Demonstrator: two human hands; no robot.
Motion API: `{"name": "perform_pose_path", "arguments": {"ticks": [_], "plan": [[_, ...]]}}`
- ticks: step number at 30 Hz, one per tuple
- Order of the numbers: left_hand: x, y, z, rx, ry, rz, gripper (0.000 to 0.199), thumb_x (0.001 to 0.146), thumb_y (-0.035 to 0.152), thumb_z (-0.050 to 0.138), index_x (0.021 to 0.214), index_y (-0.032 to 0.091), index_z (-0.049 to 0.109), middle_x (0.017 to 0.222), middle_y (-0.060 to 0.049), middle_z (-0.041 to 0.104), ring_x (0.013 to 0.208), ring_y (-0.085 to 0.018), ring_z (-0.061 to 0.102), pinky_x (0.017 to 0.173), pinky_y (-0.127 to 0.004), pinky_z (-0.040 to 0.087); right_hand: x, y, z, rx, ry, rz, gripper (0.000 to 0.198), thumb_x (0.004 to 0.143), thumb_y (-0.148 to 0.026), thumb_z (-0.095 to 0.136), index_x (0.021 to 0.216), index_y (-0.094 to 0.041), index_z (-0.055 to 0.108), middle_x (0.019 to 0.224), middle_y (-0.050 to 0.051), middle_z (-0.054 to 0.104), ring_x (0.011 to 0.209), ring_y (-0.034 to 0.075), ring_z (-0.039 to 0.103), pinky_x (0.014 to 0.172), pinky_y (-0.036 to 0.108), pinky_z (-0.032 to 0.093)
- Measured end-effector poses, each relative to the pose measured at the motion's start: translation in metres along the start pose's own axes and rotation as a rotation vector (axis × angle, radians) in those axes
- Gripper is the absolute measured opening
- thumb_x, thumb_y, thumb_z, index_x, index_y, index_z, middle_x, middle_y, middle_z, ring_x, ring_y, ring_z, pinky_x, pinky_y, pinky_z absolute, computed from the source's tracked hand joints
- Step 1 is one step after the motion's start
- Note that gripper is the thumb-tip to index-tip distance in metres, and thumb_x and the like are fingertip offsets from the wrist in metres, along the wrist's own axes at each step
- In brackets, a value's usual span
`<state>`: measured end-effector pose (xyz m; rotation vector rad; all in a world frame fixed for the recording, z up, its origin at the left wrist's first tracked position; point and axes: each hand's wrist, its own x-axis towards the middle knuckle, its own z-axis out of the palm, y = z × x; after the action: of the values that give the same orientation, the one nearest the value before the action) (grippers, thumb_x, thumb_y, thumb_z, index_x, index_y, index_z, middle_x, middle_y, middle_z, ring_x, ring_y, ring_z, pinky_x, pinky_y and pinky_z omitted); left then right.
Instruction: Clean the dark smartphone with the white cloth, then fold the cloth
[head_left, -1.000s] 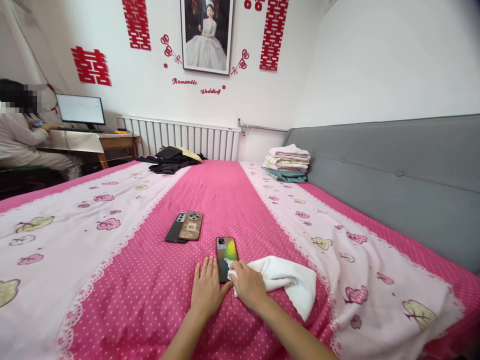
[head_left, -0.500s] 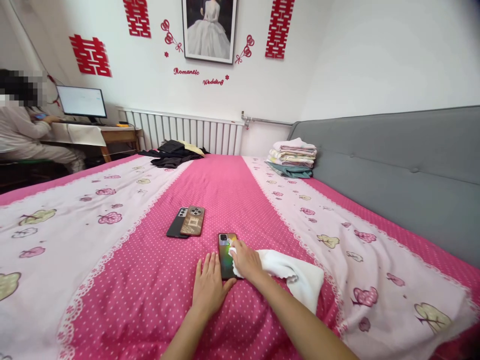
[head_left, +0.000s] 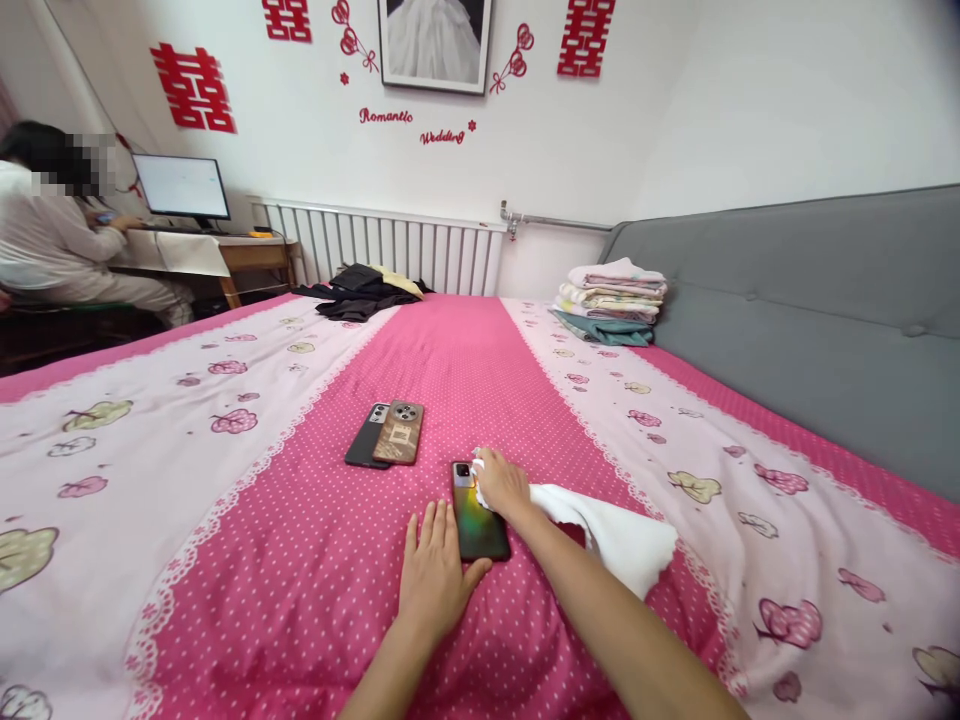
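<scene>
A phone (head_left: 480, 530) with a shiny greenish back lies face down on the pink dotted bedspread (head_left: 450, 350). My left hand (head_left: 433, 570) rests flat along its left side, fingers stretched out, the thumb at its lower edge. Bunched in my right hand (head_left: 504, 484) is a white cloth (head_left: 626, 540), pressed against the phone's upper right edge near the camera; the rest of the cloth trails to the right over the bed. Farther off to the left, a brown patterned phone (head_left: 399, 440) partly overlaps a black phone (head_left: 363, 440), both with their camera sides up.
Folded cloths (head_left: 611, 300) are stacked by the grey headboard (head_left: 787, 290). Dark clothes (head_left: 364, 292) lie at the bed's far edge, before a white radiator (head_left: 382, 245). At left, a person (head_left: 60, 235) sits by a desk with a monitor (head_left: 181, 187).
My right hand has moved with the cloth from the middle of the phone's back to its upper right edge. My left hand stays beside the phone. The view has shifted slightly.
</scene>
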<state>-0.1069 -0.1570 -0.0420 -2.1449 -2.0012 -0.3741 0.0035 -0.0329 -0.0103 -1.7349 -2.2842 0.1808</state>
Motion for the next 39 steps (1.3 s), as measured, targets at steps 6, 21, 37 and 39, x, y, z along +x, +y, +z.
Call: {"name": "perform_pose_path", "arguments": {"ticks": [6, 21, 37, 39], "plan": [[-0.001, 0.0, 0.006, 0.002, 0.057, 0.007, 0.073, 0.081, 0.058, 0.044, 0.13, 0.005, 0.044, 0.135, -0.019, 0.046, 0.128, -0.031, 0.037, 0.105, -0.05, 0.027, 0.016, 0.004, 0.005, 0.003, -0.007, 0.013, 0.028, 0.093, -0.036, 0.03, 0.109, -0.023, 0.049, 0.107, 0.007, 0.06, 0.09, 0.023, 0.06, 0.07, 0.032, 0.038], [0.001, -0.001, -0.001, 0.0, -0.019, 0.002, 0.071, 0.081, 0.055, 0.047, 0.13, 0.004, 0.043, 0.136, -0.019, 0.042, 0.128, -0.032, 0.037, 0.105, -0.05, 0.028, -0.014, 0.001, -0.001, 0.019, 0.023, -0.066, 0.027, 0.093, -0.038, 0.034, 0.111, -0.025, 0.048, 0.106, 0.004, 0.06, 0.09, 0.02, 0.06, 0.07, 0.029, 0.037], [0.0, -0.002, -0.003, -0.01, 0.011, 0.004, 0.064, 0.08, 0.047, 0.047, 0.129, 0.006, 0.046, 0.135, -0.018, 0.044, 0.128, -0.031, 0.037, 0.106, -0.049, 0.027, -0.085, -0.008, -0.011, -0.012, 0.062, -0.15, 0.019, 0.091, -0.032, 0.04, 0.105, -0.025, 0.052, 0.1, 0.003, 0.06, 0.088, 0.019, 0.061, 0.065, 0.026, 0.039], [0.0, -0.002, -0.006, -0.006, -0.011, 0.001, 0.065, 0.08, 0.046, 0.047, 0.13, 0.004, 0.045, 0.137, -0.018, 0.042, 0.129, -0.031, 0.035, 0.107, -0.048, 0.026, -0.093, -0.008, -0.01, -0.007, 0.075, -0.158, 0.018, 0.091, -0.031, 0.042, 0.104, -0.025, 0.052, 0.099, 0.003, 0.06, 0.088, 0.019, 0.06, 0.064, 0.026, 0.039]]}}
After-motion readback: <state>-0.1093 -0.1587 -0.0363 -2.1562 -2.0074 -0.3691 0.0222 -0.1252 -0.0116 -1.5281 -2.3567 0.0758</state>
